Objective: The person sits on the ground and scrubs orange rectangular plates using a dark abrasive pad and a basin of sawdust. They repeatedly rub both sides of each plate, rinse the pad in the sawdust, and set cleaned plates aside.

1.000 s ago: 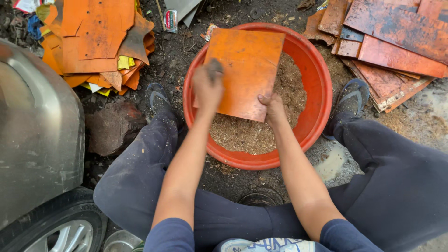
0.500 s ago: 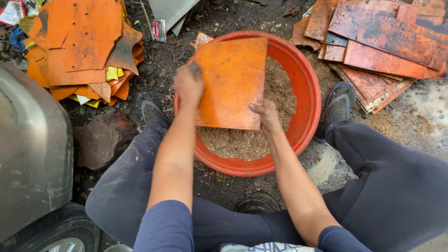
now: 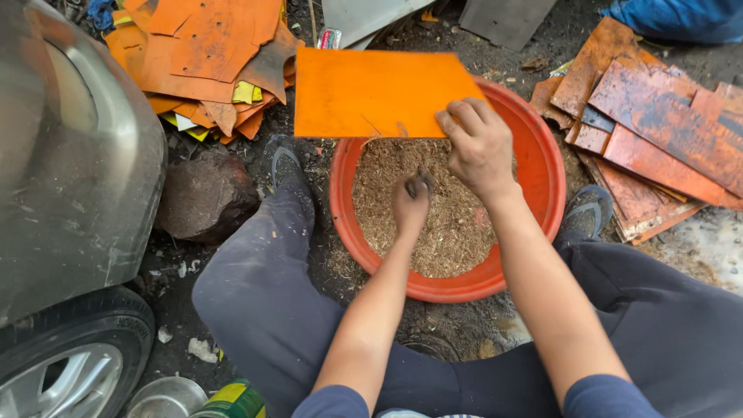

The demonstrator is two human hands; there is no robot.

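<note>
from my feed i see the right hand [image 3: 478, 147] closed in a pinch on the near right edge of a flat rectangular orange sheet [image 3: 379, 93], fingers curled over the top face, thumb hidden beneath. the sheet is held roughly level, lifted over the far rim of a round red-orange plastic basin [image 3: 542, 166], and it juts out past the rim to the left.

the left hand [image 3: 410, 207] is down inside the basin, curled into a loose fist with its fingertips pressed into the tan sawdust-like grit [image 3: 449, 232] that fills the bottom. something small and dark sits between its fingers; i cannot tell what it is.

the basin sits on dark dirt ground between the person's knees, which are in dark trousers [image 3: 263, 302], with a sandalled foot [image 3: 282, 162] just beside the basin's left rim. to the upper left lies a heap of bent orange sheets [image 3: 201, 54], to the right a stack of rusty orange plates [image 3: 658, 131]. a brown rock [image 3: 205, 197] rests near the left foot, and a grey car body [image 3: 70, 155] with a tyre [image 3: 73, 348] fills the left edge.
</note>
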